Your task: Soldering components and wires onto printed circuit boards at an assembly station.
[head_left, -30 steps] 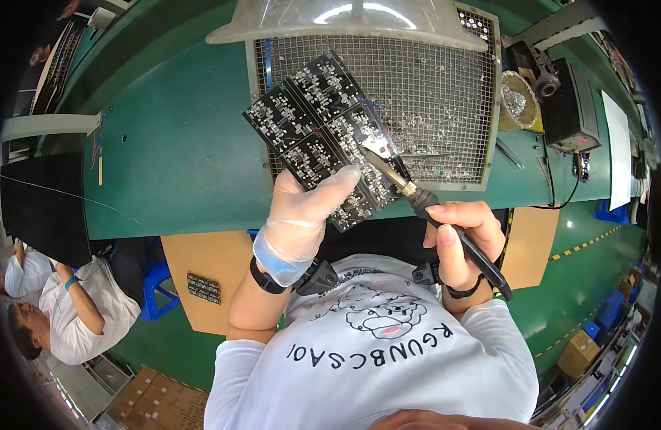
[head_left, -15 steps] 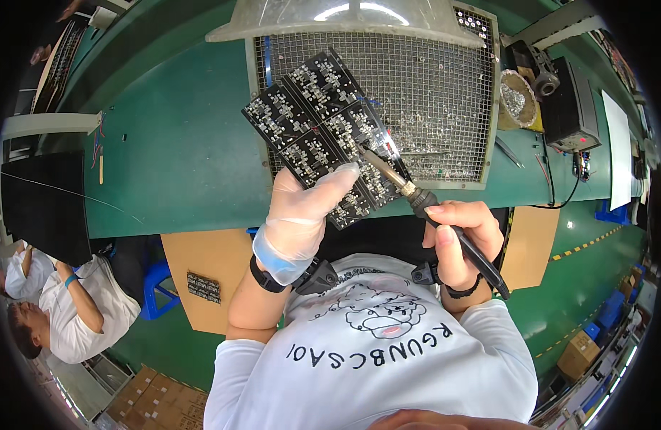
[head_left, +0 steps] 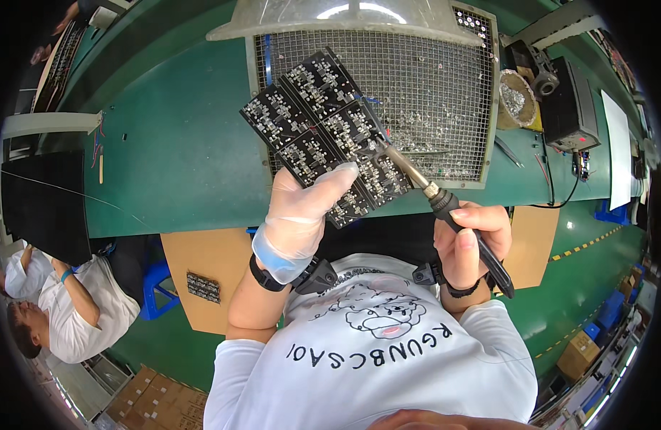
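My left hand (head_left: 304, 208), in a thin clear glove, grips the lower left edge of a black circuit board panel (head_left: 312, 125). The thumb lies on its populated face, the other fingers are hidden beneath. The panel is tilted above a metal mesh grate (head_left: 434, 86). In my bare right hand (head_left: 473, 240) is a soldering iron (head_left: 445, 203), held like a pen around its black handle. Its metal tip reaches the right side of the panel; whether it touches the board I cannot make out.
A clear hood (head_left: 352, 20) overhangs the grate's far side. To the right are a round tin (head_left: 518, 100) of shiny metal scraps, tweezers (head_left: 508, 152) and a black soldering station (head_left: 570, 107). Another board (head_left: 203, 287) lies on brown cardboard at left. A co-worker (head_left: 83, 308) sits further left.
My right hand and the soldering iron have moved a little to the right, and the tip has shifted toward the panel's right edge. The panel has barely moved in my left hand.
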Motion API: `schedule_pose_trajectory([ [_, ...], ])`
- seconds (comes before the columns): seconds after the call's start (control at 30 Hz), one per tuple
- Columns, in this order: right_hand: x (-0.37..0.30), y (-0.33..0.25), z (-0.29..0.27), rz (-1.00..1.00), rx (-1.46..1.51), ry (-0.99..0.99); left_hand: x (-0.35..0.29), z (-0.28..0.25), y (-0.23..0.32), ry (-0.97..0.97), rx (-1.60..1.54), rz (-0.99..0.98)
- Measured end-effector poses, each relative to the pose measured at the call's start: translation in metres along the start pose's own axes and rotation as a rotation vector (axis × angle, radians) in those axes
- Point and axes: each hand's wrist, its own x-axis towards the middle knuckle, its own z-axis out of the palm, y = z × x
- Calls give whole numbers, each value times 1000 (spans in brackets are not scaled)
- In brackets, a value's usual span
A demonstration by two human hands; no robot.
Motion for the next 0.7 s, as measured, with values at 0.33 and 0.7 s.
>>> schedule_pose_trajectory([
  [0.33,-4,4,-3,-35,19,15,-2,-4,0,-21,-108,-41],
  [0.7,4,14,-16,-158,78,306,-13,3,40,61,350,321],
])
